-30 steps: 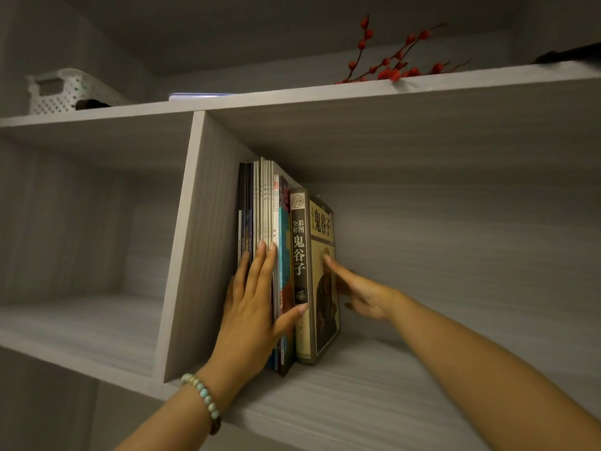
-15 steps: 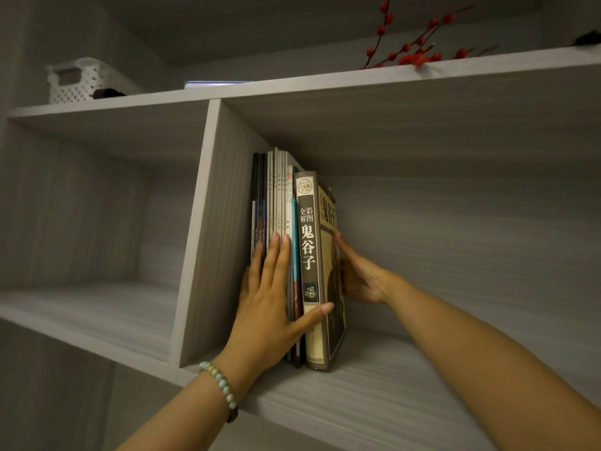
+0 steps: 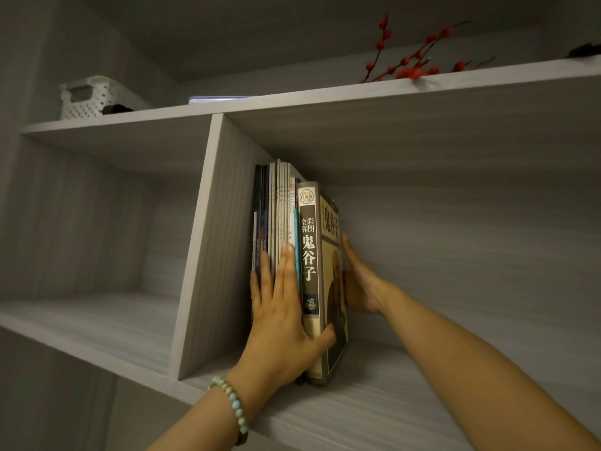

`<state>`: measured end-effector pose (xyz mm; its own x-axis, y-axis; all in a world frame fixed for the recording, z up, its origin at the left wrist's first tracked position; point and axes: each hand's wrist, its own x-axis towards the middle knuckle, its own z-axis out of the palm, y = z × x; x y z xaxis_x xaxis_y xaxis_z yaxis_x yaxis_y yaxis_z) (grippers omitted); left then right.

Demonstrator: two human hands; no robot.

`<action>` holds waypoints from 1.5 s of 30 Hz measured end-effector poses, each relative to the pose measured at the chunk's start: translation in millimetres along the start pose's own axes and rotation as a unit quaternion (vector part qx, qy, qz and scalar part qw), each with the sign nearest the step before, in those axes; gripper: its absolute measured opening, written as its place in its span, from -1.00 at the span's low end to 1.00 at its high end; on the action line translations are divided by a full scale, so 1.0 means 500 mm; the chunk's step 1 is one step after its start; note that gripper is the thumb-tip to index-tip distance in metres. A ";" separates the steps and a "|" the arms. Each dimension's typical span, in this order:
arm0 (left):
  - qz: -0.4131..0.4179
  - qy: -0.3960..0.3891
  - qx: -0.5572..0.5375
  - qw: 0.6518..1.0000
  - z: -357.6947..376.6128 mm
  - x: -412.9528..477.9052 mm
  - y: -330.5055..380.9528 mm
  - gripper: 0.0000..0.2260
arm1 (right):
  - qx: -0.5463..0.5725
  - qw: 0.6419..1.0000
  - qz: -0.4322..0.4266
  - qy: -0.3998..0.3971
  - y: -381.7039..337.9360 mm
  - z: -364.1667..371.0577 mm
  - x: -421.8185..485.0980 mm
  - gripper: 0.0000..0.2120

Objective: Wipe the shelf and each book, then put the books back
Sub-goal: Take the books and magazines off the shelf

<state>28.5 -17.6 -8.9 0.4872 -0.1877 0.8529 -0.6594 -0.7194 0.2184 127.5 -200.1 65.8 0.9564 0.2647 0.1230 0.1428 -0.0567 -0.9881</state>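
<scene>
You are looking up into a pale grey wooden bookcase. Its widest part is the shelf (image 3: 406, 405) that runs from the left edge of view to the right, with an upper shelf (image 3: 357, 92) above it. An upright divider (image 3: 211, 255) splits the space into two compartments.

The books stand in the right compartment, at the shelf's left end, packed against the divider and close to the front edge. A row of thin books (image 3: 279, 203) sits nearest the divider. A thick dark book (image 3: 309, 252) with pale lettering on its spine closes the row on the right.

Your left hand (image 3: 283, 317) lies flat on the spines, fingers straight, with the thumb reaching across the foot of the thick book. Your right hand (image 3: 361, 281) presses its flat palm against that book's outer cover. Neither hand grasps anything. A beaded bracelet (image 3: 232, 405) circles your left wrist.

On the upper shelf sit a white perforated basket (image 3: 94, 96) at the left end and a red berry sprig (image 3: 413, 66) towards the right.

No cloth is in view, so this reads as the putting-back step, with the row being squared up. Nothing props the thick book on its right, so the next move calls for easing both hands away slowly and checking that the row stays upright.
</scene>
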 end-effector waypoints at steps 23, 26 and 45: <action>-0.072 0.066 -0.275 0.956 -0.032 -0.009 0.024 -0.14 | -0.031 0.999 -0.022 -0.007 -0.019 0.012 -0.076 0.07; -0.102 0.081 -0.319 0.939 -0.044 0.015 0.056 -0.31 | -0.020 0.999 -0.030 0.000 -0.021 0.006 -0.110 0.05; -0.015 0.069 -0.457 0.887 -0.161 -0.046 0.161 -0.67 | -0.032 0.985 -0.154 0.074 -0.041 0.005 -0.356 0.02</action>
<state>-81.9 -17.2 27.0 0.4785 -0.0492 0.8767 -0.8672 0.1307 0.4806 -46.5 -243.8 64.1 0.8915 0.1360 0.4322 0.4426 -0.0575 -0.8949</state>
